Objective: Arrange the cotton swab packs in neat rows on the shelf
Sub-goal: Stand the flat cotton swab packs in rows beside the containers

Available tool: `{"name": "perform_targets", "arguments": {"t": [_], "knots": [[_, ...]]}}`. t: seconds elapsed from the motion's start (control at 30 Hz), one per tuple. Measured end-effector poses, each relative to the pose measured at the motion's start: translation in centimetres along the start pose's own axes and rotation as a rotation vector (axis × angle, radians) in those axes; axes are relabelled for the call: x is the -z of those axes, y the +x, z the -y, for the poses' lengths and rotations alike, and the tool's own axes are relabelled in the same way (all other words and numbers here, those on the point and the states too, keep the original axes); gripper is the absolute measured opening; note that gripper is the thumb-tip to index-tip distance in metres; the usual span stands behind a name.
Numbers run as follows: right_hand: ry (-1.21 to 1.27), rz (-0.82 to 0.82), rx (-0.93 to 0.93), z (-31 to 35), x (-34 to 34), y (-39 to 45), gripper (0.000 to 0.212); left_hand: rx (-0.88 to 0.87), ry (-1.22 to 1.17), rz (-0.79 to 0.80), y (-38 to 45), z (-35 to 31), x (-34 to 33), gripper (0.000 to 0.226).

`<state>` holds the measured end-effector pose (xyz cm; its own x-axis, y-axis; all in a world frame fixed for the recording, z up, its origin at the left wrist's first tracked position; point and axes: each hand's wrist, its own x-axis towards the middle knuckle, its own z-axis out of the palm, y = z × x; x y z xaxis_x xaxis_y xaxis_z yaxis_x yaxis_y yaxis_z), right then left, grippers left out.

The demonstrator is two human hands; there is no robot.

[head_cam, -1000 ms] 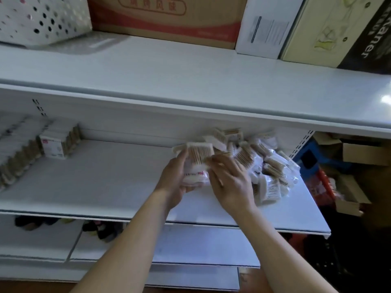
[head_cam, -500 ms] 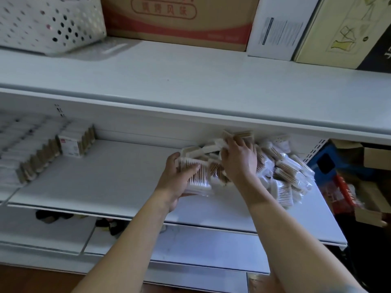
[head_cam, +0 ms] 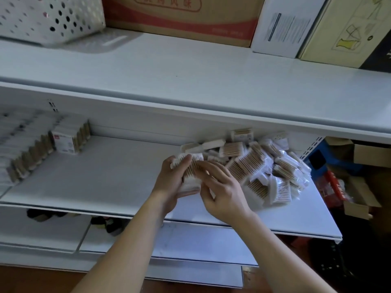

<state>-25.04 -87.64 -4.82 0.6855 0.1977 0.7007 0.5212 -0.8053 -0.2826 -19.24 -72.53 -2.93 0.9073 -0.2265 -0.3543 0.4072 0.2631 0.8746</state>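
Head view gives me the shelf (head_cam: 101, 178) first, white and wide, with a neat row (head_cam: 31, 157) of packs standing along its left part. Well apart from that, on its right part, lies the pile (head_cam: 264, 166) of loose packs, heaped every which way and reaching close to the shelf's right end. Just left of the pile I see my left hand (head_cam: 171, 182) curled round a small stack (head_cam: 190, 174) of packs, held above the shelf. My right hand (head_cam: 224, 193) rests on the stack with fingers spread and only lightly bent, squaring it rather than gripping.

My worry is the stack: the packs look slick in their wrap, so a loose squeeze could fan them out. A careless elbow near the pile could nudge packs off the right end.
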Motion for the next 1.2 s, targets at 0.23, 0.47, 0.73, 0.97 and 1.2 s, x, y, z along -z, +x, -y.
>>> {"name": "perform_targets", "arguments": {"t": [0.23, 0.47, 0.73, 0.97, 1.2], "knots": [[-0.352, 0.067, -0.338, -4.2, -1.4, 5.2, 0.046, 0.029, -0.021, -0.045, -0.1, -1.3, 3.1, 0.045], [-0.679, 0.427, -0.573, -7.9, -4.1, 7.6, 0.038, 0.051, -0.037, -0.130, -0.2, -1.4, 5.6, 0.071], [-0.261, -0.037, -0.257, -2.8, -1.5, 5.6, 0.032, 0.004, -0.030, -0.206, 0.0, -1.9, 5.7, 0.073], [0.141, 0.028, -0.099, 2.9, -1.8, 2.2, 0.035, 0.013, -0.046, -0.213, -1.1, -1.3, 3.8, 0.092], [0.385, 0.036, -0.159, 5.1, -4.5, 2.0, 0.041, -0.035, -0.103, -0.210, -4.0, -1.3, 6.8, 0.092]]}}
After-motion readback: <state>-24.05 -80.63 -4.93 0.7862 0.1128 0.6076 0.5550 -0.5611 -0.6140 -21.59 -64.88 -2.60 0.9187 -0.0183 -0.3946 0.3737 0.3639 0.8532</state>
